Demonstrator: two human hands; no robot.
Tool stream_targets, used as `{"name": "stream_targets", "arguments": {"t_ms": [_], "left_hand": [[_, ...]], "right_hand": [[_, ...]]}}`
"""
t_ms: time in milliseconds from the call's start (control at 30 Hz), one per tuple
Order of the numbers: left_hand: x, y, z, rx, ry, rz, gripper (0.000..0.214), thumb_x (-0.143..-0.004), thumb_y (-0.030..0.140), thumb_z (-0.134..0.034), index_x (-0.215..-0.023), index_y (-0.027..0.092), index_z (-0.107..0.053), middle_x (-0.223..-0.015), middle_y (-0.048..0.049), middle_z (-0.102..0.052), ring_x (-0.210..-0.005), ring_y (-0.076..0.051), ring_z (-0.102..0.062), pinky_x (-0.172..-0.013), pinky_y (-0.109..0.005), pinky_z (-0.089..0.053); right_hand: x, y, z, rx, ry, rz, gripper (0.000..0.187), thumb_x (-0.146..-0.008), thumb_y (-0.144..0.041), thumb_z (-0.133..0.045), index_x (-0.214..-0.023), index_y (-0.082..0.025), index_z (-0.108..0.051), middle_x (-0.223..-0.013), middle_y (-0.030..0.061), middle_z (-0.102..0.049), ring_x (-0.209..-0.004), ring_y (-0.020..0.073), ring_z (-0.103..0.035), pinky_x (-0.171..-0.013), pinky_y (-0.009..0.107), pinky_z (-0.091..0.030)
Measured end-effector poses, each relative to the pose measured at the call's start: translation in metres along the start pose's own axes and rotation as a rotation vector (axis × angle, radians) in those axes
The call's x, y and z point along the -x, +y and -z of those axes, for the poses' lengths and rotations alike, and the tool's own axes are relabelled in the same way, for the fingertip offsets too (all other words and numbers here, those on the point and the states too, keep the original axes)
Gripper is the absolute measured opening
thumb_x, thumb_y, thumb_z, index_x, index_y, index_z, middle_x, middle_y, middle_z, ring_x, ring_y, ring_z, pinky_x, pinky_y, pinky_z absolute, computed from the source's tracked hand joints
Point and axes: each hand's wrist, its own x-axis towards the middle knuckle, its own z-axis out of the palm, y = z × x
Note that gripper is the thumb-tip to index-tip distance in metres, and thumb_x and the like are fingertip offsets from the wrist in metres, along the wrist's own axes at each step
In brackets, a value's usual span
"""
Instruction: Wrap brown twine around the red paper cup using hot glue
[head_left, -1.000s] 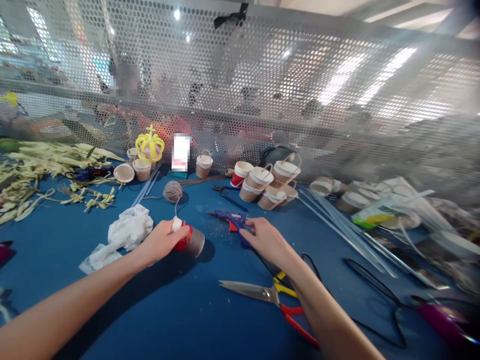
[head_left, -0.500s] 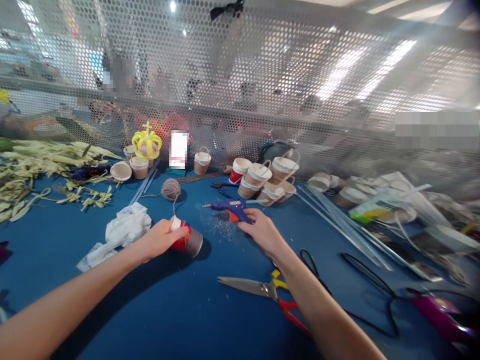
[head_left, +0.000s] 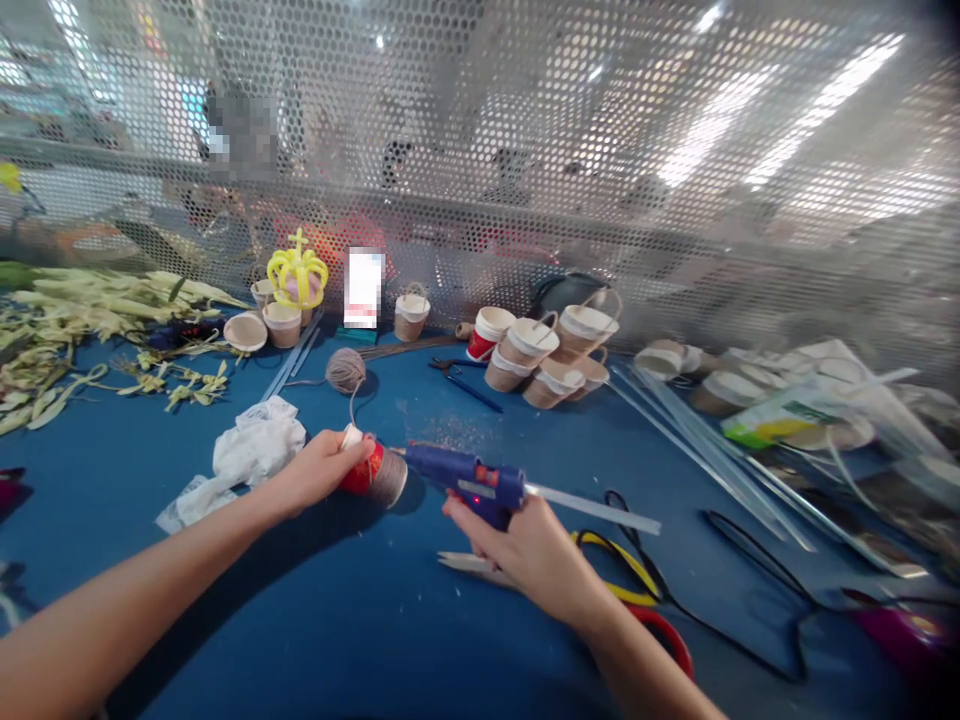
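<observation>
My left hand (head_left: 315, 472) grips a red paper cup (head_left: 371, 475) lying on its side on the blue table (head_left: 360, 640); grey twine covers the cup's lower part. A strand runs from the cup up to a ball of twine (head_left: 346, 370). My right hand (head_left: 525, 555) is closed round the handle of a blue glue gun (head_left: 469, 483). The gun's nozzle points left and sits right at the cup's wrapped end. A clear glue stick (head_left: 592, 508) juts out of the back of the gun to the right.
Scissors with red and yellow handles (head_left: 637, 590) lie under my right wrist, black cable (head_left: 750, 590) beside them. A white crumpled bag (head_left: 251, 455) lies left of the cup. Twine-wrapped cups (head_left: 551, 355), a yellow crown (head_left: 298, 278), glue sticks (head_left: 697, 440), pale leaves (head_left: 90, 320) and a mesh screen (head_left: 525, 150) line the back.
My right hand took the glue gun off the table, lifted it and swung it left and nearer, bringing its nozzle to the cup. My left hand kept hold of the cup.
</observation>
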Motion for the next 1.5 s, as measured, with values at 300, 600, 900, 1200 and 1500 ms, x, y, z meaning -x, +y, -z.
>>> {"name": "stream_targets", "arguments": {"t_ms": [300, 600, 900, 1200, 1500], "left_hand": [[-0.0022, -0.0026, -0.0002, 0.029, -0.023, -0.023, 0.04, -0.072, 0.048, -0.045, -0.073, 0.013, -0.063, -0.061, -0.001, -0.059, -0.054, -0.014, -0.048, -0.05, -0.023, -0.031], [-0.0033, -0.0042, -0.001, -0.028, 0.027, -0.036, 0.039, -0.073, 0.047, -0.043, -0.066, 0.013, -0.06, -0.052, -0.0013, -0.055, -0.049, -0.014, -0.044, -0.045, -0.024, -0.027], [-0.003, -0.0035, -0.0016, -0.029, 0.014, -0.051, 0.037, -0.073, 0.045, -0.044, -0.064, 0.013, -0.06, -0.053, -0.0016, -0.057, -0.048, -0.013, -0.045, -0.044, -0.023, -0.026], [-0.0014, -0.0016, -0.0021, -0.043, 0.025, -0.046, 0.037, -0.073, 0.046, -0.043, -0.062, 0.014, -0.059, -0.053, -0.0009, -0.057, -0.048, -0.013, -0.044, -0.045, -0.023, -0.026], [-0.0027, -0.0061, -0.0003, -0.092, -0.022, -0.092, 0.037, -0.075, 0.045, -0.04, -0.062, 0.015, -0.057, -0.053, 0.0012, -0.05, -0.049, -0.012, -0.039, -0.046, -0.023, -0.025]], "right_hand": [[0.0045, -0.003, -0.007, 0.295, 0.065, 0.271, 0.015, -0.076, -0.029, -0.047, -0.065, -0.02, -0.053, -0.06, 0.0001, -0.058, -0.053, 0.0139, -0.05, -0.051, 0.025, -0.043], [0.0069, -0.0014, -0.0068, 0.333, -0.007, 0.25, 0.015, -0.079, -0.03, -0.046, -0.07, -0.02, -0.051, -0.064, -0.001, -0.058, -0.055, 0.0129, -0.052, -0.053, 0.025, -0.042], [0.0067, 0.0022, -0.0069, 0.342, 0.035, 0.262, 0.014, -0.078, -0.03, -0.047, -0.069, -0.021, -0.051, -0.065, -0.0003, -0.059, -0.056, 0.0132, -0.053, -0.051, 0.024, -0.041], [0.0095, -0.0029, -0.0059, 0.366, -0.005, 0.268, 0.014, -0.08, -0.028, -0.045, -0.069, -0.02, -0.05, -0.063, -0.001, -0.057, -0.054, 0.0122, -0.05, -0.052, 0.023, -0.04], [0.0082, -0.0015, -0.005, 0.337, 0.016, 0.258, 0.013, -0.08, -0.028, -0.046, -0.071, -0.02, -0.051, -0.065, -0.0003, -0.058, -0.057, 0.0133, -0.052, -0.054, 0.024, -0.041]]}}
